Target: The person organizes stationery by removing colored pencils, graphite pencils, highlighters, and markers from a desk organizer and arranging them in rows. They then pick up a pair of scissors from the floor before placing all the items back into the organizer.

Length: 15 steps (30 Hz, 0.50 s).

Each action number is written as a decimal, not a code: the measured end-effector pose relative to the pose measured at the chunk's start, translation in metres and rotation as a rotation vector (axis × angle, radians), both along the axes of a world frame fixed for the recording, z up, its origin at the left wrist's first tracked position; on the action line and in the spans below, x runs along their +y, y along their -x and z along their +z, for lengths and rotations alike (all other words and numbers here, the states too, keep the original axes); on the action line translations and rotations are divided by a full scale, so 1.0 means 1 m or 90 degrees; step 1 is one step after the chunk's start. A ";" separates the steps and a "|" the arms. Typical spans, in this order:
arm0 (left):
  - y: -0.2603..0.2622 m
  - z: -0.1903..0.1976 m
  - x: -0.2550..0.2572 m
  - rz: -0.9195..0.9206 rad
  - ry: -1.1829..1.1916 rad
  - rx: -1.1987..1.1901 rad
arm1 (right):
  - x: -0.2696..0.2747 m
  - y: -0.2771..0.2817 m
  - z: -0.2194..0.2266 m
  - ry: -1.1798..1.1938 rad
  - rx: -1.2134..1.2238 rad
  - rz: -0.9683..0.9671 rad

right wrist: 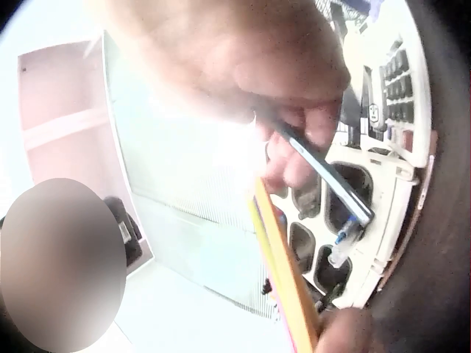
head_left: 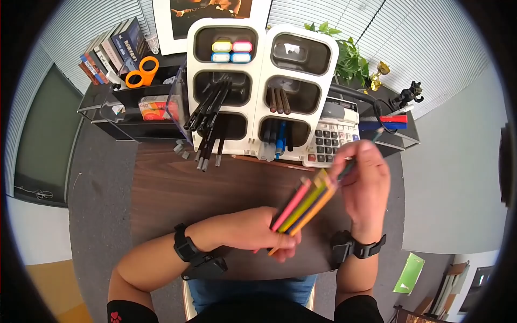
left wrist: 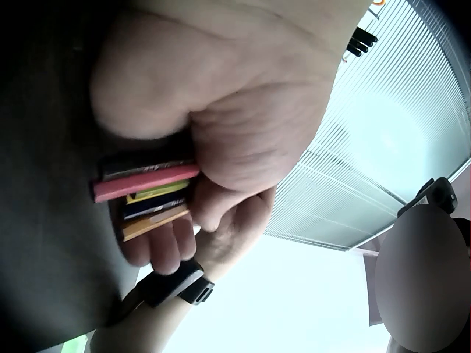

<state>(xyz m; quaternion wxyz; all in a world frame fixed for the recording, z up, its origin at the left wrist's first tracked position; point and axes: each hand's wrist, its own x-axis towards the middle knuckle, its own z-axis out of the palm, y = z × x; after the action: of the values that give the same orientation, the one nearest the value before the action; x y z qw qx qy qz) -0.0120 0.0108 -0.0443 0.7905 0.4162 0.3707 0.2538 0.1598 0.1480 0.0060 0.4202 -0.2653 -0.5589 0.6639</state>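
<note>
Above the desk (head_left: 161, 199), your left hand (head_left: 266, 230) grips the colored pencils (head_left: 302, 211); your right hand (head_left: 367, 180) pinches a dark pencil (right wrist: 327, 174) (single-pencil separation step, I'd judge). Next move needs firm left grip, pencil ends clear.

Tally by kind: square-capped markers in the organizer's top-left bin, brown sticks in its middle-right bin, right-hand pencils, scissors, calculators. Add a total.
Square-capped markers: 4
Brown sticks: 3
Pencil in the right hand, blue-green: 1
Orange-handled scissors: 1
Calculator: 1
Total: 10
</note>
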 end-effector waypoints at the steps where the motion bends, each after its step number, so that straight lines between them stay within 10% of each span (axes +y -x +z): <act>1: 0.002 -0.001 -0.001 -0.070 -0.008 -0.032 | 0.004 -0.005 0.003 0.046 0.026 -0.003; 4: -0.004 -0.018 -0.012 -0.305 -0.027 -0.083 | 0.014 -0.021 0.001 0.088 0.049 0.151; 5: -0.002 -0.003 -0.008 -0.369 -0.027 -0.057 | 0.002 -0.013 0.000 -0.106 -0.162 0.155; 6: -0.003 -0.005 -0.008 -0.367 -0.025 -0.058 | -0.006 -0.006 -0.002 -0.303 -0.370 0.154; 15: -0.003 -0.010 -0.008 -0.358 -0.047 -0.071 | -0.025 0.019 -0.017 -0.455 -0.384 0.189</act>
<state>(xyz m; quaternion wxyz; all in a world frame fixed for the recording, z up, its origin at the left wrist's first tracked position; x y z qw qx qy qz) -0.0094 0.0029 -0.0540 0.8333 0.5167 0.1870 0.0605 0.1411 0.1233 -0.0105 0.2052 -0.2025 -0.8804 0.3765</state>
